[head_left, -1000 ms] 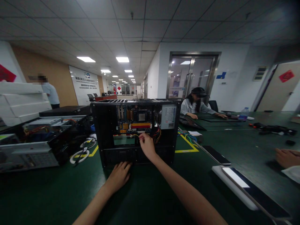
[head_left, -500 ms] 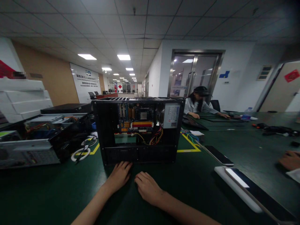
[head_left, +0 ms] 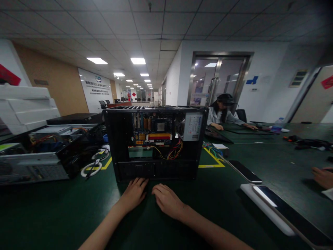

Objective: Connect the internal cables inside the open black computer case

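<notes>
An open black computer case [head_left: 156, 169] stands upright on the green table, its inside facing me. Within it show a motherboard [head_left: 153, 129], a power supply [head_left: 194, 126] at upper right and a bundle of coloured cables [head_left: 176, 150]. My left hand [head_left: 134, 195] lies on the table at the case's lower front edge, fingers stretched out, the tips close against it; actual contact is unclear. Just to the right, my right hand [head_left: 168, 201] rests on the table with loosely bent fingers, a little short of the case. Neither hand holds anything I can see.
Another opened computer case [head_left: 33, 166] lies at left beside white coiled cables [head_left: 91, 169]. Right of me are a dark phone [head_left: 244, 171] and a larger phone on a white slab [head_left: 267, 211]. A co-worker [head_left: 221, 111] sits across; another person's hand [head_left: 322, 177] shows at the right edge.
The view has shifted slightly, so everything sits a little further right. Both my hands keep their places by the case, which stands as before.
</notes>
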A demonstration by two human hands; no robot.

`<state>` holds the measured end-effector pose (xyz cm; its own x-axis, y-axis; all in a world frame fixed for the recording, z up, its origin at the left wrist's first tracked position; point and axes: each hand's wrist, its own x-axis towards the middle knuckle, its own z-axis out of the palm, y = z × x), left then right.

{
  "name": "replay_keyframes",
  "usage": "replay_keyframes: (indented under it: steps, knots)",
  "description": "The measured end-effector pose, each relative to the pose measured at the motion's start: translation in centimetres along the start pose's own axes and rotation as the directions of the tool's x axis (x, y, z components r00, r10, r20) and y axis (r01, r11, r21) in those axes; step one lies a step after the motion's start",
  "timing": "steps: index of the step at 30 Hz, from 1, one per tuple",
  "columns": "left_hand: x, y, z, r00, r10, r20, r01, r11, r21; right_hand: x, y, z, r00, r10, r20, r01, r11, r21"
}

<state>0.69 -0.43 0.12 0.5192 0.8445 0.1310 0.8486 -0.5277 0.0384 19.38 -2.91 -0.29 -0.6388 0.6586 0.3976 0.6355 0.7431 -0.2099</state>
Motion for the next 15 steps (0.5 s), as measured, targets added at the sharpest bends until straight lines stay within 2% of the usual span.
replay_keyframes:
  steps: [4,7,9,11,15]
  knots:
    - [0.1,-0.1,0.1,1.0,-0.001,0.001,0.001,1.0,0.003,1.9,1.4,-2.9,0.98,0.014,-0.196,0.0,0.997,0.074]
    - [0.1,0.0,-0.1,1.0,0.003,0.007,-0.003,1.0,-0.002,4.4,3.0,-5.3,0.935,0.079,-0.346,-0.049,0.994,0.096]
    - [0.1,0.1,-0.2,1.0,0.004,0.014,-0.004,1.0,-0.013,6.4,4.3,-6.7,0.911,0.129,-0.392,-0.103,0.991,0.086]
    - [0.0,0.1,-0.3,1.0,-0.005,0.028,0.006,1.0,-0.018,8.5,5.6,-7.6,0.913,0.179,-0.367,-0.164,0.984,0.073]
    - [0.0,-0.1,-0.1,0.999,-0.012,0.034,0.013,1.0,-0.019,12.5,8.0,-7.7,0.954,0.277,-0.116,-0.274,0.961,0.042]
